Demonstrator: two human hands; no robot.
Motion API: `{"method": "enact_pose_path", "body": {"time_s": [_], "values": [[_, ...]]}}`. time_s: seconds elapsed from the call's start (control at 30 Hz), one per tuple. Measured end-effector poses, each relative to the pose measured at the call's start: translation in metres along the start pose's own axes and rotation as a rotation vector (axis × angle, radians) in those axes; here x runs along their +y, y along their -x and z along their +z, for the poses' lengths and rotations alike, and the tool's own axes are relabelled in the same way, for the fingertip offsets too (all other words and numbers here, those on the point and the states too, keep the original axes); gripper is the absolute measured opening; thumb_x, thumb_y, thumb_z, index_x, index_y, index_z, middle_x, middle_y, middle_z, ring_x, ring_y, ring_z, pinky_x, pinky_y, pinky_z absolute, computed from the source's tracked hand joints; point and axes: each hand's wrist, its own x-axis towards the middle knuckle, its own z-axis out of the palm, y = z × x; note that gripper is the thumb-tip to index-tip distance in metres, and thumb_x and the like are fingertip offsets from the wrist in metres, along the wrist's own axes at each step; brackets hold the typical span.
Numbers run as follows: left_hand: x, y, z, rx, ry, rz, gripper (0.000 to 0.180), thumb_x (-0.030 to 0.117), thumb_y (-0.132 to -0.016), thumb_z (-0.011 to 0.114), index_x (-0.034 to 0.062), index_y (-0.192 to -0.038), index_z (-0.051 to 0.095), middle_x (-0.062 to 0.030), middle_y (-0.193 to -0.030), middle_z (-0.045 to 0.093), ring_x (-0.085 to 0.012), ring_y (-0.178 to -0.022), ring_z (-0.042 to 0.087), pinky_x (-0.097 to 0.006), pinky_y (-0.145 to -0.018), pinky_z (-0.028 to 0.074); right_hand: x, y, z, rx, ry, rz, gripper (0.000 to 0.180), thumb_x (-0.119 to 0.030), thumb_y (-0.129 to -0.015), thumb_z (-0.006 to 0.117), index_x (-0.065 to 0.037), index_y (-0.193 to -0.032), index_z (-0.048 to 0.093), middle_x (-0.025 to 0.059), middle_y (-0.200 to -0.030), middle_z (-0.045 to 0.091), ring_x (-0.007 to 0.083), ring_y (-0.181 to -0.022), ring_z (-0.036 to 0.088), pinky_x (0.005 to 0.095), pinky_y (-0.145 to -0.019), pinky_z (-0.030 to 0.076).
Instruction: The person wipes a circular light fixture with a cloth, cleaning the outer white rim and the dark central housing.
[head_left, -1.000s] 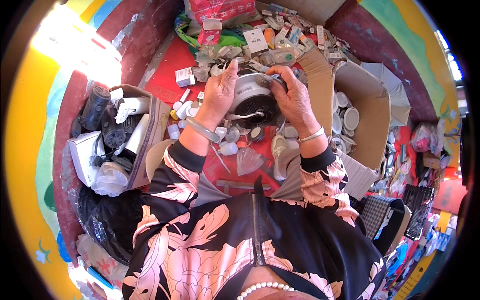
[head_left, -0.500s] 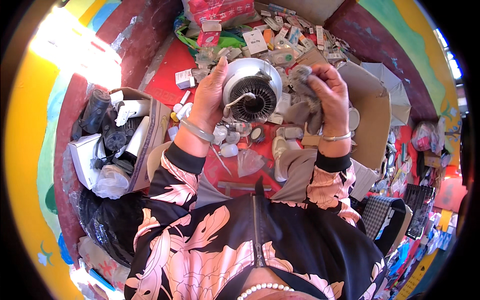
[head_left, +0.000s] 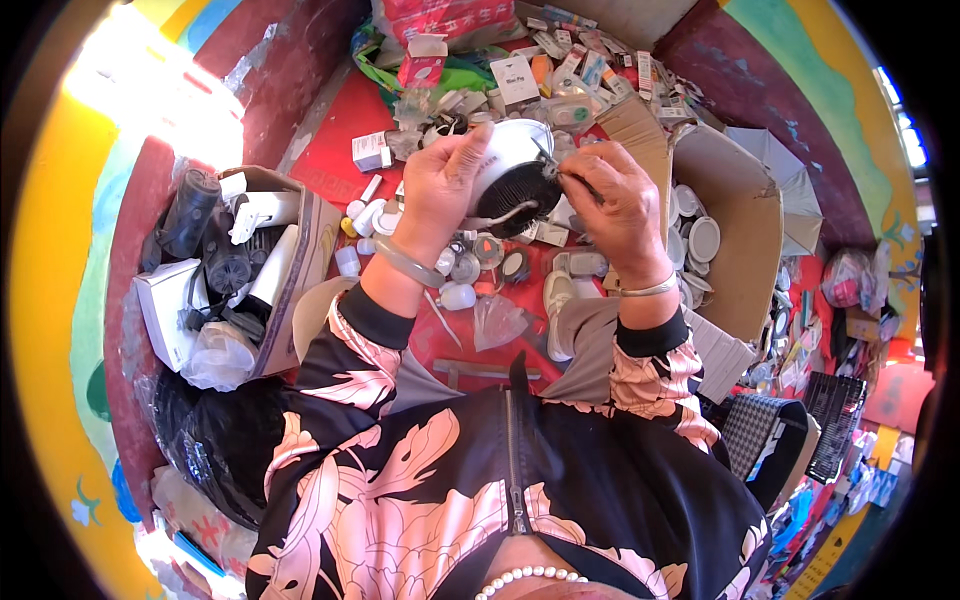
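My left hand [head_left: 440,185] is closed on a downlight [head_left: 525,195] with a white rim, a black finned heat sink and a pale cable. The lamp is tilted, its finned back turned toward my right. My right hand [head_left: 610,195] pinches at a small metal clip [head_left: 548,165] on the rim; its fingertips partly cover the clip. Under the hands, on the red sheet [head_left: 430,345], lie several bulbs and small lamp parts [head_left: 465,270], along with a crumpled clear plastic bag [head_left: 498,322].
At my right an open cardboard box [head_left: 735,200] holds white round lamps [head_left: 703,240]. On the left, another box [head_left: 310,260] is filled with black and white fixtures. Small cartons [head_left: 590,65] are heaped at the back beside a pink bag [head_left: 450,25]. A black plastic bag [head_left: 205,440] lies near left.
The grey cloth has left my right hand and is out of sight. My right hand has come left onto the downlight's clip. The downlight has tilted and shifted slightly right.
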Motion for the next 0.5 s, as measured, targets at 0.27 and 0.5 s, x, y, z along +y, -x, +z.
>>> {"method": "enact_pose_path", "body": {"time_s": [0.27, 0.5], "values": [[0.002, 0.018, 0.012, -0.013, -0.534, 0.328, 0.046, 0.041, -0.086, 0.061, 0.0026, -0.064, 0.052, -0.0137, -0.055, 0.046, -0.0241, -0.048, 0.048, -0.033, -0.046, 0.038, -0.003, 0.007, 0.025, 0.075, 0.151, 0.173, 0.010, -0.004, -0.071, 0.066, -0.004, -0.077, 0.058, 0.0111, -0.076, 0.058, 0.0319, -0.071, 0.059, 0.0376, -0.063, 0.047], [0.002, 0.024, 0.016, -0.051, -0.557, 0.263, 0.047, 0.043, -0.087, 0.059, 0.0027, -0.064, 0.054, -0.0141, -0.054, 0.049, -0.0297, -0.048, 0.048, -0.035, -0.047, 0.040, 0.003, 0.008, 0.027, 0.224, -0.090, 0.340, 0.006, -0.004, -0.076, 0.065, -0.003, -0.076, 0.059, 0.0064, -0.075, 0.063, 0.0207, -0.069, 0.062, 0.0296, -0.063, 0.048]]}}
